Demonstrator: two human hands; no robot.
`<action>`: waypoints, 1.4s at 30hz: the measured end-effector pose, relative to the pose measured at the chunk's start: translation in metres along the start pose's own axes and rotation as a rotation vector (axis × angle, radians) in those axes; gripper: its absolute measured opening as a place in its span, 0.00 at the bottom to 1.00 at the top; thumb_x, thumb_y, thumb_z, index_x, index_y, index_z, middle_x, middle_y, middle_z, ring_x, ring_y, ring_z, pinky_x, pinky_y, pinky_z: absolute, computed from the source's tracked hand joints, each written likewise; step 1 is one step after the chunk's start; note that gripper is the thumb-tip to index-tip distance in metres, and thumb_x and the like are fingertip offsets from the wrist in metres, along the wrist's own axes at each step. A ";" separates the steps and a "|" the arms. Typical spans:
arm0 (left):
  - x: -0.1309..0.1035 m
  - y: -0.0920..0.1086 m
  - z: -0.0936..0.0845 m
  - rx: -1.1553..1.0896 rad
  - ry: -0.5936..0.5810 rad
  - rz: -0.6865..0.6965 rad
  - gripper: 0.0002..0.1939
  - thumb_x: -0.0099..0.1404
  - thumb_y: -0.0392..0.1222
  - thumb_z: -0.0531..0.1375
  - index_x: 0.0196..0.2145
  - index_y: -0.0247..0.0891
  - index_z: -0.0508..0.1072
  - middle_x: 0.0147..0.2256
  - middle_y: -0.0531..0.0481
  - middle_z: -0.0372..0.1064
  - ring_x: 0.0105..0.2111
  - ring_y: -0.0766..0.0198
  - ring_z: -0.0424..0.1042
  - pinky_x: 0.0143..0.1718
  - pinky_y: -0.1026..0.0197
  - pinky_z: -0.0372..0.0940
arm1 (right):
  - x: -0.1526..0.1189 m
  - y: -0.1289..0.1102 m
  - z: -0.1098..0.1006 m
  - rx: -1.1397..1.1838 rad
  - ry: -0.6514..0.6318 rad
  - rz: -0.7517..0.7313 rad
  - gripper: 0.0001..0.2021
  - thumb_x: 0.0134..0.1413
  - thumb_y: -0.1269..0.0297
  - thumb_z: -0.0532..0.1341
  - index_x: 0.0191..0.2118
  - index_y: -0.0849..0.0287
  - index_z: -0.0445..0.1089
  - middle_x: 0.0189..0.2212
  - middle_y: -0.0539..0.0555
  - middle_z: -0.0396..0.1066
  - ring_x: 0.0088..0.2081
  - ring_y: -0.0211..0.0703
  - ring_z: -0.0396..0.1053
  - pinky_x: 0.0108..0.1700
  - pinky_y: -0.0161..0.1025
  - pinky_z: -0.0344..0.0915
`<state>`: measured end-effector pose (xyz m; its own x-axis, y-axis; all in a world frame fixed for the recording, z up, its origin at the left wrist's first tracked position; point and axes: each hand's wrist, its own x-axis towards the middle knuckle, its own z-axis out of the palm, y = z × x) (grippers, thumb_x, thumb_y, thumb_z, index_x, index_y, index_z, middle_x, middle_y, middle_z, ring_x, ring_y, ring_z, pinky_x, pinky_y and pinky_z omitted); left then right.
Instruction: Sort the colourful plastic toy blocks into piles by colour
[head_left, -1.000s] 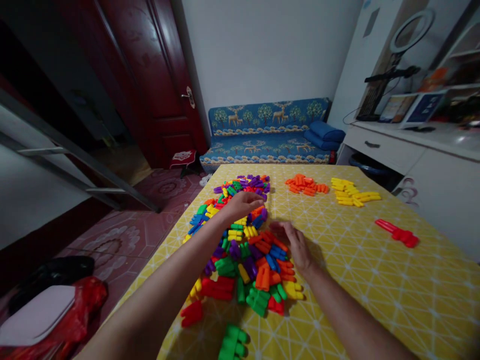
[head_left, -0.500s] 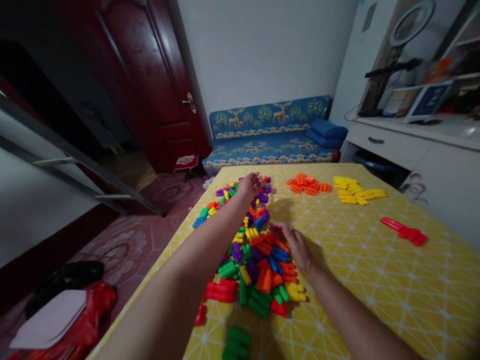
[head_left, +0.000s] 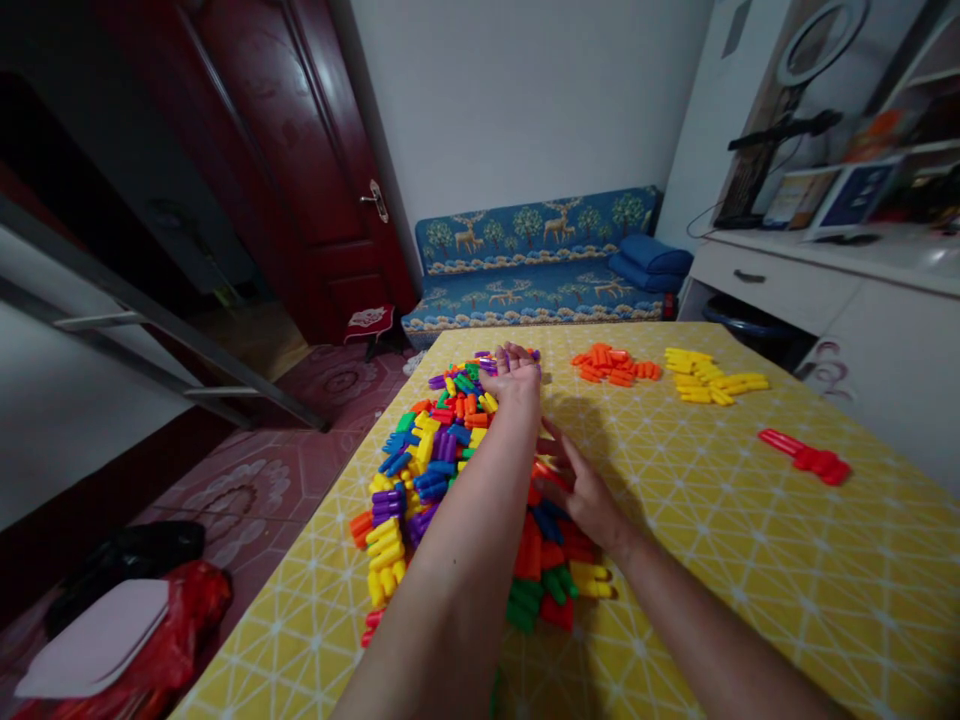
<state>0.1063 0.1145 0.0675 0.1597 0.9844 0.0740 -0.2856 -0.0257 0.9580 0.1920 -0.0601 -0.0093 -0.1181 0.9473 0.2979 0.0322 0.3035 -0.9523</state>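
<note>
A long mixed pile of plastic toy building pieces (head_left: 442, 470) in purple, blue, yellow, green, red and orange spreads along the left part of the table. My left hand (head_left: 514, 376) is over its far end, palm turned up and fingers loosely apart, with nothing visible in it. The left forearm crosses above the pile and hides much of its middle. At the pile's right edge, my right hand (head_left: 589, 492) is open, fingers spread beside orange pieces (head_left: 529, 548); whether the fingertips touch them I cannot tell.
On the table's yellow patterned cloth (head_left: 697, 560), an orange group (head_left: 615, 366) and a yellow group (head_left: 712, 377) lie at the far right. Joined red pieces (head_left: 806, 457) rest nearer. Behind are a blue sofa (head_left: 532, 285) and a white cabinet (head_left: 795, 285).
My left hand has swung slightly right and turned its palm up, with its forearm now covering the pile's middle. My right hand has shifted slightly left over the pile's edge.
</note>
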 end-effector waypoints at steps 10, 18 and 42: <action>-0.020 0.034 -0.038 0.330 -0.034 0.012 0.11 0.58 0.40 0.62 0.39 0.34 0.75 0.28 0.52 0.72 0.25 0.72 0.68 0.29 0.70 0.62 | 0.013 0.029 -0.006 -0.078 0.330 0.078 0.22 0.52 0.50 0.61 0.48 0.58 0.70 0.42 0.59 0.75 0.45 0.49 0.73 0.48 0.47 0.69; -0.058 0.100 -0.111 1.439 -0.592 -0.050 0.15 0.35 0.34 0.72 0.27 0.43 0.80 0.22 0.57 0.73 0.23 0.67 0.67 0.27 0.68 0.56 | 0.012 0.024 -0.005 -0.144 0.298 0.070 0.18 0.51 0.53 0.62 0.45 0.57 0.71 0.40 0.57 0.76 0.42 0.47 0.73 0.47 0.47 0.68; -0.085 0.017 -0.075 0.374 -0.162 -0.171 0.16 0.53 0.43 0.70 0.35 0.34 0.71 0.26 0.52 0.71 0.24 0.65 0.72 0.26 0.64 0.69 | 0.011 0.019 -0.005 -0.115 0.283 0.080 0.19 0.51 0.54 0.62 0.49 0.53 0.68 0.43 0.55 0.75 0.45 0.49 0.73 0.48 0.47 0.70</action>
<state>0.0168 0.0437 0.0568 0.3298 0.9406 -0.0805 0.1143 0.0449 0.9924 0.1960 -0.0433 -0.0233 0.1701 0.9547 0.2442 0.1441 0.2210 -0.9646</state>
